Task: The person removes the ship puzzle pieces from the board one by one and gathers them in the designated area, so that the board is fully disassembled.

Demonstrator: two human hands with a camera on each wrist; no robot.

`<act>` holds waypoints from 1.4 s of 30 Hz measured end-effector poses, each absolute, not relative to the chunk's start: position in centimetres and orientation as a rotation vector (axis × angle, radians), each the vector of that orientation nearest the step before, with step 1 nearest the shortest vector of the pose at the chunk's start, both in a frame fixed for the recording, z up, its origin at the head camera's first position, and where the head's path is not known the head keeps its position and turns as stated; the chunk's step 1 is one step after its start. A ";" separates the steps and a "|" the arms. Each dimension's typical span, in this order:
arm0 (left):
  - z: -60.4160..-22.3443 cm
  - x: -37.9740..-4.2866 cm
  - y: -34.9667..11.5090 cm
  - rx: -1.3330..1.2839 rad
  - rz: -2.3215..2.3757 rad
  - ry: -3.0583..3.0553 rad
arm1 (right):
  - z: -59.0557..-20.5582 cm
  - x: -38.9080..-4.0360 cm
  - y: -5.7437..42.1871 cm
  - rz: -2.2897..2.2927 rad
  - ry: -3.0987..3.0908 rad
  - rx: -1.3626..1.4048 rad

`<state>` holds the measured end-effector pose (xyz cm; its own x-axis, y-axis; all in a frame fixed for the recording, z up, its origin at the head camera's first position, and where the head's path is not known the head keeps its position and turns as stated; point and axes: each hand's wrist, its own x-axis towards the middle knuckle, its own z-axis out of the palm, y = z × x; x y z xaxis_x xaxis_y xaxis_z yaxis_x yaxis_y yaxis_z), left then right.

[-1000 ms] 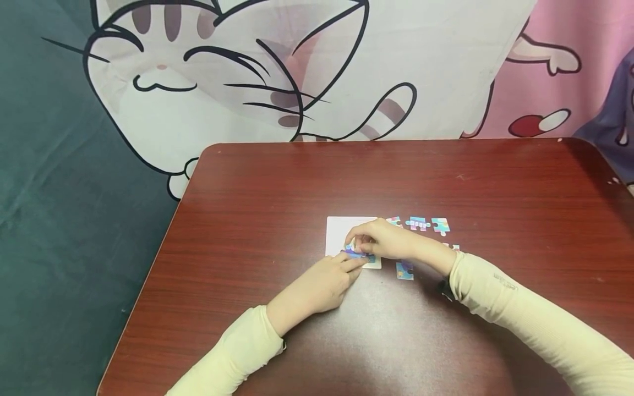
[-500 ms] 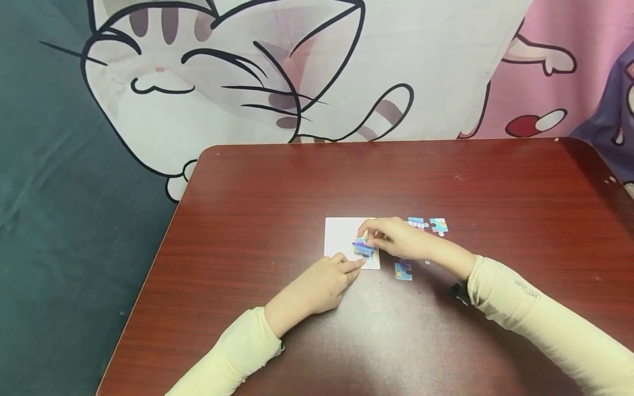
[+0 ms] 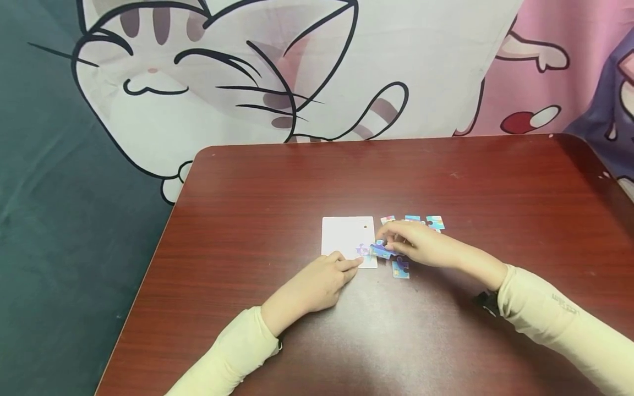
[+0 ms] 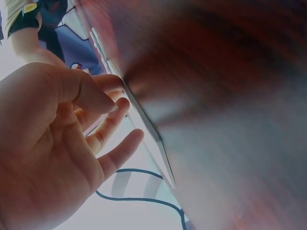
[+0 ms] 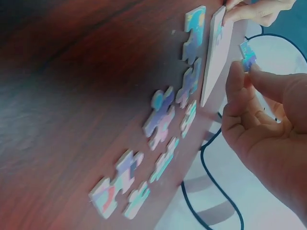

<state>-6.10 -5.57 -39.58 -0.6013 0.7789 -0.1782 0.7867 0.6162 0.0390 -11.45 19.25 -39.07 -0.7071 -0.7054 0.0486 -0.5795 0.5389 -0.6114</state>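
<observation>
My right hand [image 3: 428, 242] pinches a blue and purple jigsaw piece [image 3: 381, 250] between thumb and fingertips, near the right edge of a white square board [image 3: 342, 234]. In the right wrist view the pinched piece [image 5: 247, 57] shows raised above the tabletop. The fingertips of my left hand [image 3: 317, 283] rest on the board's front edge. From the left wrist view, the left hand [image 4: 62, 129] has its fingers loosely extended along the thin board edge [image 4: 148, 129]. A small purple print shows on the board near the left fingertips.
Several loose jigsaw pieces lie right of the board, among them a blue corner-like piece [image 3: 401, 269] in front and a light blue one [image 3: 435, 222] behind. In the right wrist view, a purple piece [image 5: 160, 112] lies among others. The brown table [image 3: 277, 187] meets a cat-print cloth [image 3: 436, 66].
My right hand has moved right with the jigsaw piece, from over the board to its right edge, uncovering the purple print. The left hand has stayed at the board's front edge.
</observation>
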 end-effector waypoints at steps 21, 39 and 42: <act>-39.6 -6.1 -5.5 1.359 -0.046 2.689 | -39.5 -9.0 23.8 -0.931 2.650 -1.095; -39.4 -6.2 -5.5 1.365 -0.011 2.691 | -39.6 -7.8 26.8 -0.925 2.546 -1.009; -39.5 -6.2 -5.5 1.373 -0.006 2.690 | -39.6 -7.8 26.9 -0.912 2.519 -1.010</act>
<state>-6.25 -5.47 -39.46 -0.5805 0.8068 -0.1098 0.8073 0.5878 0.0517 -7.79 26.88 -39.59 -0.7173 -0.6964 -0.0213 -0.5215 0.5570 -0.6463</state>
